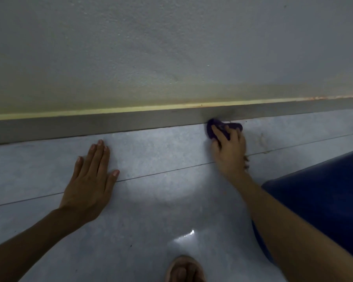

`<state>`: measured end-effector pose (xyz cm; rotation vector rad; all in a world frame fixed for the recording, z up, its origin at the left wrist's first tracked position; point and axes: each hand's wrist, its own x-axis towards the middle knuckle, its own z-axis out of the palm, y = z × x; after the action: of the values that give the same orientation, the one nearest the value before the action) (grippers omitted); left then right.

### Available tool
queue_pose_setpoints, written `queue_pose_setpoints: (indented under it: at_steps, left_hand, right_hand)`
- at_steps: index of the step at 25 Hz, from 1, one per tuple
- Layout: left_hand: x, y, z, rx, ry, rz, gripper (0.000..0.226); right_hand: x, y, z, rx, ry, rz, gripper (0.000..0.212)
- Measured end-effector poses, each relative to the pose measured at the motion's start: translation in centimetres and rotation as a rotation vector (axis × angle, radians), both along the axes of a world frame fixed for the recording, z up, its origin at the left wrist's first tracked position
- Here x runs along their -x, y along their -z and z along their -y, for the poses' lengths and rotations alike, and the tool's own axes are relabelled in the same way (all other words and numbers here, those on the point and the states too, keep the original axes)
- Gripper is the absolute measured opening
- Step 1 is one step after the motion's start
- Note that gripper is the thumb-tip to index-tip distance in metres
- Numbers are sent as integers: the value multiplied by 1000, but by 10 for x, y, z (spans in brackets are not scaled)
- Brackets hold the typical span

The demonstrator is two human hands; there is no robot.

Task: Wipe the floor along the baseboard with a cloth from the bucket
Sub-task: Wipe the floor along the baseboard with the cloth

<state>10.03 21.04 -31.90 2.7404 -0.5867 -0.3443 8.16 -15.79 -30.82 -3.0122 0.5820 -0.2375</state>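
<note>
- Here, at the far left, the grey baseboard (90, 125) runs along the foot of a pale, rough-textured wall (171, 47), its top edge a yellowish strip.
- The left hand (90, 180) lies flat on the tiled floor (151, 200), palm down, fingers straight and close together, thumb spread to the side; its grip is fully open and holds nothing. The fingertips stop just short of the baseboard.
- In the centre, a bright patch of reflected light sits on the glossy tiles, and thin grout lines cross the floor at a slant.
- At the bottom edge, a bare foot in a sandal (184, 270) shows in part.
- Right of centre, the right hand (229, 151) presses a purple cloth (222, 128) onto the floor; its grip is closed over the cloth, fingers curled on top of the bunched fabric. The cloth lies where the floor meets the baseboard, touching the board's lower edge.
- A dark smudge marks the baseboard just above the cloth.
- At the far right, a dark blue shape (324, 200), cut off by the frame, sits beside the right forearm; what it is cannot be told.
</note>
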Motion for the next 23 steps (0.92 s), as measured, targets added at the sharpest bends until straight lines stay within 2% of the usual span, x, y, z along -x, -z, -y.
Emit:
queue_pose_setpoints:
  at_steps: [1, 2, 3, 5, 6, 7, 9, 11, 13, 14, 15, 16, 18, 20, 21, 22, 23]
  left_hand:
    - [0, 0, 0, 2, -1, -6, 73]
    - [0, 0, 0, 3, 2, -10, 74]
    - [0, 0, 0, 2, 8, -7, 75]
    - [-1, -2, -1, 7, 15, -9, 76]
    - [-1, -3, -2, 11, 13, -24, 76]
    - [-2, -4, -2, 15, 9, -38, 75]
    - [-3, -6, -4, 20, 7, -52, 74]
    - [-4, -6, -5, 25, 19, -63, 74]
    - [-3, -6, -6, 34, 33, -84, 75]
    - [-4, -6, -6, 40, 38, -86, 76]
    - [-4, -5, -7, 44, 44, -82, 77]
    - [-3, -5, -7, 46, 51, -78, 78]
    - [-4, -5, -9, 43, 60, -85, 80]
    - [-5, -7, -10, 46, 58, -93, 80]
    - [-5, -8, -10, 47, 62, -96, 79]
    - [-6, -9, -10, 45, 65, -101, 77]
    - [-6, -9, -10, 42, 62, -104, 76]
  right_hand:
    - [0, 0, -28, -31, 93, 10, 52]
    - [2, 0, -55, -37, 86, 24, 52]
    - [8, 0, -81, -23, -13, 34, 50]
    - [26, 3, -107, 53, -345, 42, 42]
    - [28, 1, -98, 99, -471, 46, 40]
    - [25, 0, -80, 147, -504, 51, 41]
    - [20, 4, -43, 201, -254, 11, 44]
    - [10, 7, -17, 90, 182, 25, 47]
    - [-9, 8, -35, -14, 534, 46, 47]
    - [-18, 8, -59, -31, 580, 26, 46]
    - [-23, 7, -86, -33, 521, 37, 45]
    - [-20, 7, -109, -36, 374, 71, 43]
    - [6, 12, -123, -19, -99, 45, 41]
    - [22, 6, -85, 37, -456, 30, 41]
    - [24, 3, -61, 70, -463, 16, 41]
    - [22, 3, -42, 89, -336, -8, 42]
    - [18, 3, -30, 80, -115, -23, 43]
